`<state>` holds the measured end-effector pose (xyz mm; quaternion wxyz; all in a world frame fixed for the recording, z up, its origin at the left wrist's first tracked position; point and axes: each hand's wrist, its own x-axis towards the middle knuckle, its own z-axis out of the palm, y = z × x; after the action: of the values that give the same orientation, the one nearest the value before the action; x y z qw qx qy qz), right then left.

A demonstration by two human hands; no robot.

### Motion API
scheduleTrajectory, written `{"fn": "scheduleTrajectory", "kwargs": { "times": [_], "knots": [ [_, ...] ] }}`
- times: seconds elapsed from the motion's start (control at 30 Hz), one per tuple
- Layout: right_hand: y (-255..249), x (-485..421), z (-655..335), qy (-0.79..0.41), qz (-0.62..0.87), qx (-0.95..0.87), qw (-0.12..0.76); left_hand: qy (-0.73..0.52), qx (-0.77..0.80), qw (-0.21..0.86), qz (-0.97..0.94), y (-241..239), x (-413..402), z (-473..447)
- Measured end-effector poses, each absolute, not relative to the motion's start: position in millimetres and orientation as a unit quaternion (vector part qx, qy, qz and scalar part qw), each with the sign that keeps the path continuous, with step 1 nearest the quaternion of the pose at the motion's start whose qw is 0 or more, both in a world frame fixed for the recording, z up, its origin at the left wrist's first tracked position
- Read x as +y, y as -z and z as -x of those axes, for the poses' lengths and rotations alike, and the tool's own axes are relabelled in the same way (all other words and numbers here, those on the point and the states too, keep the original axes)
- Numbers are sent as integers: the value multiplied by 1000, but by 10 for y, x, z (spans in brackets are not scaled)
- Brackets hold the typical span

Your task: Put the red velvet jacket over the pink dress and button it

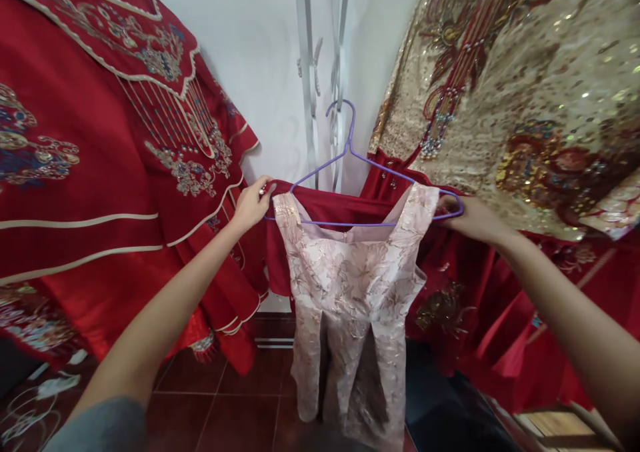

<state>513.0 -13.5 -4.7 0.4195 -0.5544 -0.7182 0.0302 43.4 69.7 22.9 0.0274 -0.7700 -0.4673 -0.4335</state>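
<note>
A pale pink brocade dress (350, 272) hangs upright by its wide shoulder straps from a purple clothes hanger (349, 147). Behind the hanger, a dark red cloth (335, 205) stretches across between my hands. At the dress's left strap, my left hand (254, 204) is closed, thumb and fingers pinching the cloth's edge. Beyond the other strap, my right hand (463, 215) is closed at the cloth's right end, with the hanger's corner passing in front of its fingers. Those fingertips are partly hidden. The hanger's hook is at a white metal stand; whether it bears on it I cannot tell.
Red embroidered garments (115, 192) with beaded fringe hang on the left. On the right hangs a gold sequined garment (500, 85), with red fabric below it. The white metal stand (306, 52) rises against the wall. White cables (35, 405) lie on the tiled floor (240, 412).
</note>
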Motion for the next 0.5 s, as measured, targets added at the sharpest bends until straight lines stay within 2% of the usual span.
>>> {"fn": "scheduleTrajectory", "kwargs": {
  "times": [0.1, 0.2, 0.3, 0.4, 0.5],
  "knots": [
    [-52, -160, -5181, -182, 578, -664, 438, 414, -487, 27, 769, -166, 670, -340],
    [-134, -186, -5177, -191, 599, -631, 455, 382, -493, 65, 779, -203, 623, -336],
    [-233, -210, -5168, -202, 614, -630, 430, 341, -491, 120, 793, -309, 602, -380],
    [-408, -261, -5114, -103, 667, -606, 421, 329, -499, 155, 787, -426, 609, -438],
    [-639, -367, -4953, 110, 691, -570, 430, 362, -496, 185, 767, -523, 574, -517]
  ]
}}
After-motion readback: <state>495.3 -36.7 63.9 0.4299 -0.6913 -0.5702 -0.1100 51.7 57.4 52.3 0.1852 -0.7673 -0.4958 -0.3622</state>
